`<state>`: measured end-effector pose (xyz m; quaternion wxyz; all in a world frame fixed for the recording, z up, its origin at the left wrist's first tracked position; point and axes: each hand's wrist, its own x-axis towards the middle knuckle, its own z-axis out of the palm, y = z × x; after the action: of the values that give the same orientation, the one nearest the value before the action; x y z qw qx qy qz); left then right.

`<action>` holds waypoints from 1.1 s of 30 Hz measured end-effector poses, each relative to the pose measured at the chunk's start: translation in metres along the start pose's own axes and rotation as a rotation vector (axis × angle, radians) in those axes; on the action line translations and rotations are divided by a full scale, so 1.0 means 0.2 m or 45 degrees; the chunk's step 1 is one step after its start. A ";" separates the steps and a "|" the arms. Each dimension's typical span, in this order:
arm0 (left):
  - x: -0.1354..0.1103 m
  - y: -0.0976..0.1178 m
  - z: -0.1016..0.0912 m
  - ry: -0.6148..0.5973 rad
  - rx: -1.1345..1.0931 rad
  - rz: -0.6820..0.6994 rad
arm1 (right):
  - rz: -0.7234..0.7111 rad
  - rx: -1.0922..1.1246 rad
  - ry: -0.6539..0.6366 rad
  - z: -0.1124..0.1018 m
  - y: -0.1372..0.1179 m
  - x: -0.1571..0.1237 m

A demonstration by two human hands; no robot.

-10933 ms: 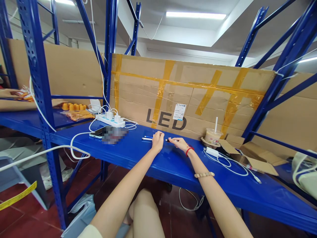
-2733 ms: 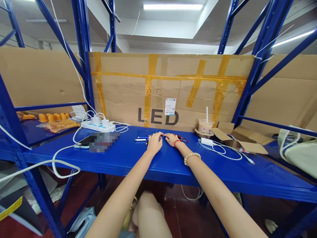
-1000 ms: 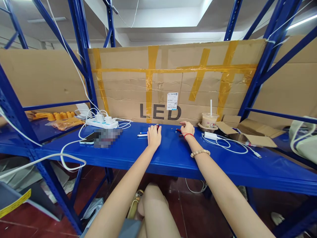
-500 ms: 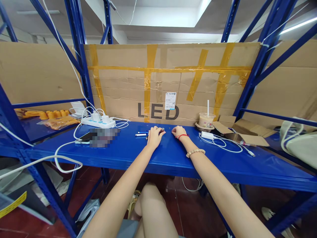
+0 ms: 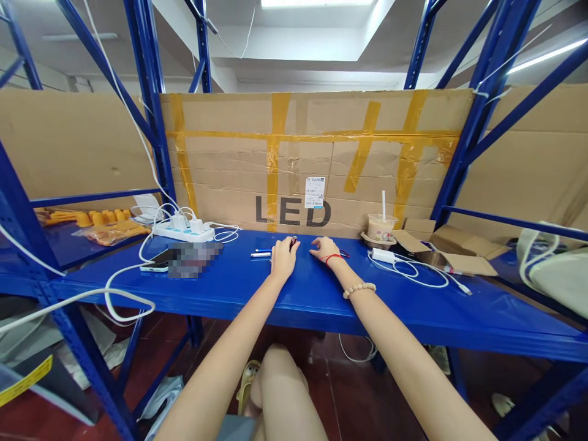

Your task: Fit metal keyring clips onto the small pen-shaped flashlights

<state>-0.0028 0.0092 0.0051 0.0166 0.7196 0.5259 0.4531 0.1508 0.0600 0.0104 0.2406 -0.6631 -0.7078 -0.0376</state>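
My left hand rests over the blue tabletop, its fingers closed round a small dark red thing whose kind I cannot make out. Just left of that hand lie a blue pen and a white-and-blue pen, their right ends partly behind it. A short gap to the right is my right hand, low over the table with bent fingers slightly apart and nothing visible in them. Beyond its wrist, a slim dark item with a reddish end shows in part.
To the left are a power strip with plugs and a phone beside a blurred patch. On the right stand a drink cup with a straw, a white cable and an opened cardboard box. A cardboard wall closes the back.
The view has tilted up a little. My right hand's fingers have loosened and shifted slightly left. My left hand has turned, and the dark red thing now sticks up from its fingers.
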 end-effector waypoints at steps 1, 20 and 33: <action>0.00 0.00 0.00 0.002 0.004 -0.001 | 0.021 -0.012 0.026 0.00 0.00 0.00; 0.00 -0.01 0.00 0.008 0.008 0.006 | 0.214 0.243 0.009 0.00 0.05 0.01; 0.00 -0.02 0.01 0.020 0.064 -0.038 | 0.016 1.174 -0.113 -0.04 -0.12 -0.01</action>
<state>-0.0049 0.0116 0.0023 0.0011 0.7083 0.5480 0.4451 0.1297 0.0527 0.0228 0.4800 -0.4921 -0.6563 0.3110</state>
